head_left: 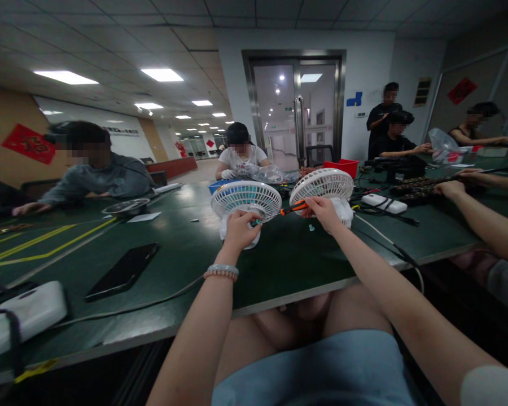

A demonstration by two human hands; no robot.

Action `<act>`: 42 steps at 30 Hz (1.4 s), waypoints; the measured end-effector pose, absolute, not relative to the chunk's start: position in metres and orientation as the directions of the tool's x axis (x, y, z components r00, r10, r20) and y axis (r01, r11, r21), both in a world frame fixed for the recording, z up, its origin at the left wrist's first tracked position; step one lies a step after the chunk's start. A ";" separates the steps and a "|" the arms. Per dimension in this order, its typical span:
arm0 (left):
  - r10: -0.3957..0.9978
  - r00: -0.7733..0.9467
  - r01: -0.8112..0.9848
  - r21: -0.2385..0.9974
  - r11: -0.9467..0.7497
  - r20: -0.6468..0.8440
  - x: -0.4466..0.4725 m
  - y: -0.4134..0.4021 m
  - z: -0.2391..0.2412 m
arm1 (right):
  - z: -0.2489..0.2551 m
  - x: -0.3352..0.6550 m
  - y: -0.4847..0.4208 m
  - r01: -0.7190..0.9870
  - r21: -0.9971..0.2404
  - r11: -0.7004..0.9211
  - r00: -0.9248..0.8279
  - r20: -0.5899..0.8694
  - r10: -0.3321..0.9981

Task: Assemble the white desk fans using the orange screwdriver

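Note:
Two small white fans stand on the dark green table [296, 259] in front of me. My left hand [239, 228] is closed around the base of the left fan [246, 198], and a teal-tipped tool end pokes out beside its fingers. My right hand [324, 211] is closed just below the grille of the right fan [322, 184] and grips an orange-handled screwdriver [292, 208] that lies across the gap between the two fans. A beaded bracelet [222, 272] sits on my left wrist.
A black phone [122, 270] and a white power bank [27, 313] with cables lie at my left. Another white power bank [384, 203] and black cables lie at the right, near a neighbour's arms [482, 225]. Several other people sit around the table; a red bin [342, 167] stands behind.

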State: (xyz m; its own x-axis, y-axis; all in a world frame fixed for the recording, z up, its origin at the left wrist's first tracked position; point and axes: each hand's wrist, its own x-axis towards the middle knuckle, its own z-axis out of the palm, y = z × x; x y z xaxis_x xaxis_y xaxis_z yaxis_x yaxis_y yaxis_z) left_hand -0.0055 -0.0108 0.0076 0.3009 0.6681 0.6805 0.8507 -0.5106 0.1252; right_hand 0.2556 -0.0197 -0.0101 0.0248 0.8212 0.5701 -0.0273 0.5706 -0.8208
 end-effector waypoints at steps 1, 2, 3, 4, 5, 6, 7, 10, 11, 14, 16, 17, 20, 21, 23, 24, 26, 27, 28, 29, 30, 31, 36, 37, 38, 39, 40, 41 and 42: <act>0.666 0.301 0.851 0.123 -0.511 0.683 -0.006 -0.011 0.007 | -0.010 0.255 -0.020 -0.019 -0.818 0.575 0.027 0.574 0.818; 0.662 0.303 0.850 0.120 -0.513 0.686 -0.006 -0.010 0.007 | -0.010 0.255 -0.019 -0.014 -0.817 0.576 0.028 0.576 0.817; 0.657 0.306 0.849 0.116 -0.516 0.689 -0.006 -0.010 0.007 | -0.010 0.255 -0.019 -0.012 -0.818 0.576 0.027 0.575 0.817; 0.654 0.308 0.848 0.112 -0.518 0.691 -0.006 -0.010 0.007 | -0.010 0.255 -0.018 -0.014 -0.817 0.576 0.026 0.575 0.817; 0.653 0.309 0.848 0.110 -0.518 0.691 -0.006 -0.010 0.007 | -0.010 0.255 -0.018 -0.019 -0.817 0.577 0.024 0.576 0.817; 0.653 0.309 0.848 0.110 -0.518 0.691 -0.007 -0.010 0.007 | -0.010 0.255 -0.018 -0.027 -0.816 0.577 0.025 0.577 0.817; 0.655 0.309 0.849 0.111 -0.517 0.690 -0.006 -0.010 0.007 | -0.010 0.255 -0.017 -0.038 -0.816 0.577 0.025 0.576 0.817; 0.660 0.309 0.848 0.116 -0.518 0.685 -0.006 -0.010 0.007 | -0.010 0.255 -0.019 -0.060 -0.824 0.563 0.021 0.563 0.826; 0.660 0.309 0.848 0.116 -0.517 0.684 -0.006 -0.010 0.007 | -0.010 0.255 -0.019 -0.059 -0.829 0.556 0.018 0.556 0.831; 0.664 0.305 0.852 0.115 -0.510 0.683 -0.006 -0.011 0.008 | -0.009 0.255 -0.022 -0.047 -0.839 0.542 0.013 0.542 0.840; 0.668 0.304 0.854 0.117 -0.508 0.679 -0.006 -0.011 0.008 | -0.008 0.255 -0.023 -0.062 -0.843 0.534 0.006 0.535 0.845; 0.670 0.304 0.853 0.119 -0.508 0.677 -0.006 -0.011 0.008 | -0.008 0.255 -0.023 -0.080 -0.845 0.528 0.001 0.530 0.848; 0.671 0.305 0.852 0.121 -0.510 0.676 -0.006 -0.010 0.007 | -0.007 0.255 -0.023 -0.167 -0.844 0.510 -0.028 0.521 0.853; 0.669 0.306 0.851 0.121 -0.511 0.677 -0.006 -0.010 0.007 | -0.007 0.256 -0.023 -0.196 -0.841 0.505 -0.037 0.521 0.853; 0.669 0.307 0.851 0.120 -0.512 0.677 -0.006 -0.009 0.007 | -0.007 0.256 -0.023 -0.237 -0.838 0.492 -0.048 0.516 0.855; 0.669 0.306 0.851 0.120 -0.511 0.677 -0.006 -0.009 0.007 | -0.007 0.256 -0.023 -0.247 -0.838 0.486 -0.047 0.512 0.858; 0.666 0.307 0.850 0.119 -0.514 0.680 -0.006 -0.009 0.007 | -0.008 0.255 -0.023 -0.244 -0.845 0.477 -0.041 0.500 0.865; 0.663 0.309 0.848 0.118 -0.517 0.682 -0.006 -0.009 0.007 | -0.008 0.255 -0.022 -0.232 -0.849 0.475 -0.035 0.495 0.868; 0.661 0.310 0.847 0.118 -0.519 0.684 -0.007 -0.009 0.007 | -0.008 0.255 -0.022 -0.214 -0.853 0.476 -0.030 0.492 0.870; 0.660 0.311 0.846 0.117 -0.520 0.684 -0.007 -0.009 0.006 | -0.008 0.255 -0.022 -0.194 -0.855 0.480 -0.022 0.493 0.870; 0.660 0.311 0.847 0.116 -0.519 0.684 -0.007 -0.009 0.006 | -0.008 0.255 -0.021 -0.174 -0.855 0.489 -0.016 0.499 0.867; 0.662 0.311 0.848 0.116 -0.517 0.682 -0.007 -0.009 0.006 | -0.008 0.255 -0.021 -0.156 -0.851 0.502 -0.009 0.509 0.860; 0.658 0.313 0.846 0.114 -0.521 0.685 -0.006 -0.010 0.007 | -0.008 0.255 -0.019 -0.106 -0.814 0.571 0.024 0.572 0.820; 0.659 0.310 0.846 0.116 -0.520 0.685 -0.006 -0.010 0.007 | -0.008 0.255 -0.020 -0.107 -0.816 0.568 0.030 0.568 0.823; 0.661 0.307 0.848 0.119 -0.516 0.685 -0.006 -0.010 0.007 | -0.008 0.255 -0.020 -0.109 -0.821 0.561 0.033 0.561 0.827; 0.664 0.303 0.850 0.122 -0.513 0.683 -0.006 -0.010 0.007 | -0.008 0.255 -0.020 -0.110 -0.825 0.554 0.032 0.554 0.832; 0.667 0.302 0.850 0.124 -0.512 0.681 -0.005 -0.010 0.007 | -0.008 0.255 -0.021 -0.108 -0.828 0.550 0.030 0.550 0.835; 0.669 0.302 0.850 0.126 -0.512 0.679 -0.005 -0.010 0.007 | -0.008 0.255 -0.021 -0.103 -0.829 0.549 0.026 0.550 0.835; 0.669 0.304 0.848 0.127 -0.514 0.678 -0.006 -0.010 0.007 | -0.008 0.255 -0.021 -0.093 -0.829 0.551 0.020 0.552 0.834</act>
State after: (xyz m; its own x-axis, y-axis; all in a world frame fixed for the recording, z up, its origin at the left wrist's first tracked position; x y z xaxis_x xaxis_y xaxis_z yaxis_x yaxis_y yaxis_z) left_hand -0.0056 -0.0101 0.0070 0.3039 0.6688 0.6785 0.8484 -0.5140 0.1267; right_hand 0.2548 -0.0214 -0.0079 0.0204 0.8336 0.5519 -0.0931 0.5512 -0.8292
